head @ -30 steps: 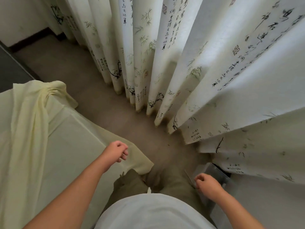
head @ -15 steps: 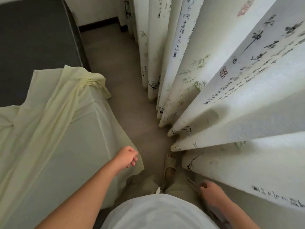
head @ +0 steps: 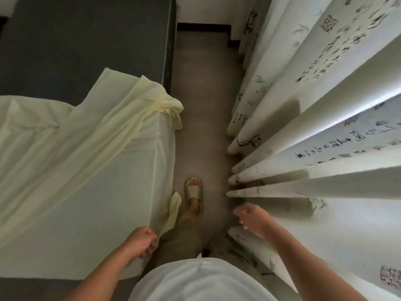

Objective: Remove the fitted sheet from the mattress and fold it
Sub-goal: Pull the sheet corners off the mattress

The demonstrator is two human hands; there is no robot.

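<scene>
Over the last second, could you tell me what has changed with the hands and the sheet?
The person has stepped along the aisle, so more of the bare dark mattress shows. The left hand, free of the cloth before, is now at the hanging edge of the pale yellow sheet, fingers curled; whether it grips is unclear. The right hand has lifted beside the curtain, still empty. The sheet's bunched corner stays put.

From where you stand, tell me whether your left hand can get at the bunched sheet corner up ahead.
Probably not without stepping forward. The left hand hangs by the near mattress edge; the bunched sheet corner sits well ahead along it. Nothing blocks the floor between.
</scene>
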